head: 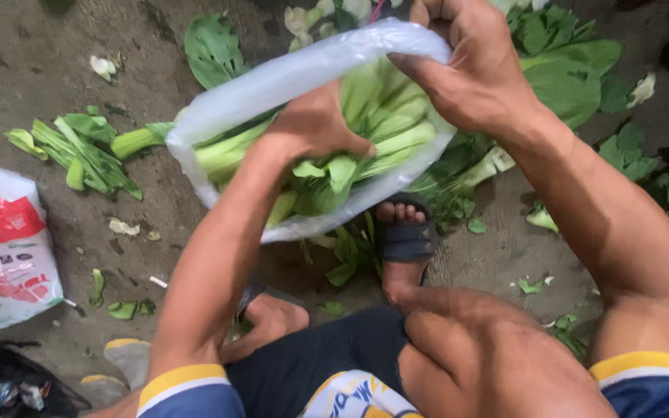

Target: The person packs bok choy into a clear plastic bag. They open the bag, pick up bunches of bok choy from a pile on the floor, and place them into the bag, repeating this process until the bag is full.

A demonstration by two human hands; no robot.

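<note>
- Greens point(385, 128), pale-stalked with broad dark leaves, sit bunched inside a clear plastic bag point(272, 81) held up in the middle of the view, above the ground.
- Left hand point(311, 128) is pushed into the bag's mouth, closed around the stalks; it looks like the packing step, pressing the bunch down.
- Right hand point(466, 73) is clamped on the far right rim of the bag, holding it open.
- Seating the bunch deeper calls for a steady rim and a gentle push, since the film is thin and soft and the crisp stalks could snap.
- More loose greens point(79, 151) lie on the rough grey ground point(32, 70) to the left, with scraps all around.
- Printed white and red sack point(9, 248) lies at near left.
- Sandalled foot point(404, 240) rests below the bag.
</note>
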